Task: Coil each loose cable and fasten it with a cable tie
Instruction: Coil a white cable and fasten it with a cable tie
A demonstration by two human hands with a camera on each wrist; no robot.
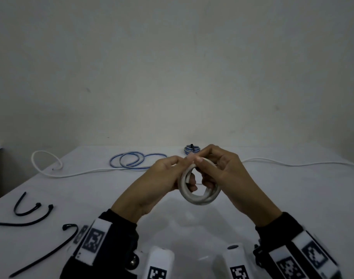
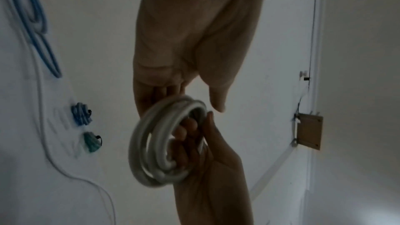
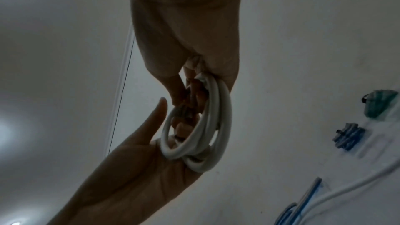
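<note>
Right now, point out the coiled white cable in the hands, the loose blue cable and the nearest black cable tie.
coiled white cable (image 1: 198, 200), head view, lower arc of coil.
loose blue cable (image 1: 131, 160), head view, overlapping loops.
black cable tie (image 1: 49, 256), head view, mid-strap.

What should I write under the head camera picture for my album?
Both hands, left and right, hold a white coil above the table.

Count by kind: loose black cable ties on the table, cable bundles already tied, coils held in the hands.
Loose black cable ties: 3
Tied bundles: 2, blue bundle and teal bundle
White coil held in left hand and right hand: 1
Total: 6
</note>
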